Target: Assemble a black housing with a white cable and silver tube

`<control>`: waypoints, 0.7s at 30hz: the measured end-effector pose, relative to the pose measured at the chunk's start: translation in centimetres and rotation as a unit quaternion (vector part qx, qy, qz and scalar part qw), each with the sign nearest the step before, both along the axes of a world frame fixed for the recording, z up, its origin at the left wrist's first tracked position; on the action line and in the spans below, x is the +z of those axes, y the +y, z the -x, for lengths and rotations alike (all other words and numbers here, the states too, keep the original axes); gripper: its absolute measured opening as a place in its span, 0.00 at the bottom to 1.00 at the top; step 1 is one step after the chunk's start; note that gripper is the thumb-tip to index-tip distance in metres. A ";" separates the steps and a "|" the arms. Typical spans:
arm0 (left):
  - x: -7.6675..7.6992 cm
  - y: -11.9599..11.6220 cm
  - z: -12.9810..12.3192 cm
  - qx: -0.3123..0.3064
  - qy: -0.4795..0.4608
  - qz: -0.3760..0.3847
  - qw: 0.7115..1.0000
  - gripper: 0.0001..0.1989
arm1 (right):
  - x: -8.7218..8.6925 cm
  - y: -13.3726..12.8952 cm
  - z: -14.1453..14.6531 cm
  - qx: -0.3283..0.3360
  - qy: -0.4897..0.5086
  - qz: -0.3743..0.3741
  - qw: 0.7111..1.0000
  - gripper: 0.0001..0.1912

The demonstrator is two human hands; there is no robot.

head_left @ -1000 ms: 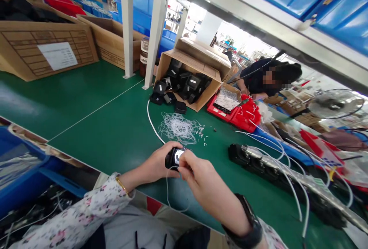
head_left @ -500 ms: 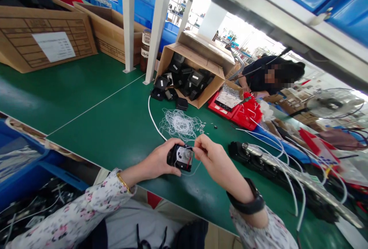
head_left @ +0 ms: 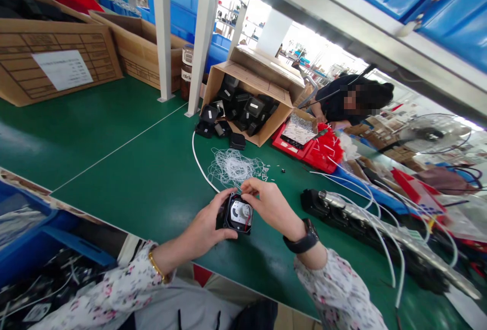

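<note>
Head view: our left hand [head_left: 203, 223] clamps the small black fan unit [head_left: 236, 213] just above the green bench [head_left: 114, 152], open face up so our right hand [head_left: 268, 203] can pinch at its top edge. White wire tangle [head_left: 232, 166] lies just beyond; tipped carton of black units [head_left: 249, 101] farther back, black fixture [head_left: 365, 228] to the right. Nothing blocks us.

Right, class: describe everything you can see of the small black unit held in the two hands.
The small black unit is a squarish dark plastic housing, open face up, showing a pale grey round part inside and a thin red wire at its right edge. It is held just above the green table. The left hand grips its left side and underside; the right hand pinches at its top edge.
</note>
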State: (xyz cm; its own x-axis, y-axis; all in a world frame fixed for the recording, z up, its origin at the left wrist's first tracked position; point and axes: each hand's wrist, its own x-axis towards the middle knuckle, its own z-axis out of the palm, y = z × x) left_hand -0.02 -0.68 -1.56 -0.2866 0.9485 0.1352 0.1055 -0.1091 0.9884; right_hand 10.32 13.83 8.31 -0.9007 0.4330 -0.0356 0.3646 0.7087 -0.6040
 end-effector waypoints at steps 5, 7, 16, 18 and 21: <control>-0.2 0.0 -0.1 0.024 -0.024 -0.018 0.999 0.43 | 0.4 -0.3 0.8 0.039 -0.013 -0.038 0.998 0.08; -0.1 0.0 -0.1 0.031 -0.026 -0.009 0.999 0.41 | 0.5 -0.4 1.0 0.043 -0.025 -0.063 0.997 0.07; 0.8 -0.5 -0.1 0.043 -0.007 0.030 0.999 0.33 | 1.3 -0.5 2.1 0.032 -0.104 -0.092 0.990 0.05; 0.7 -0.4 -0.1 0.043 -0.012 0.029 0.999 0.37 | 1.4 -0.2 2.5 0.039 -0.123 -0.092 0.987 0.05; 0.7 -0.4 -0.1 0.038 -0.009 0.009 0.999 0.43 | 1.4 0.5 3.0 0.042 -0.142 -0.093 0.985 0.08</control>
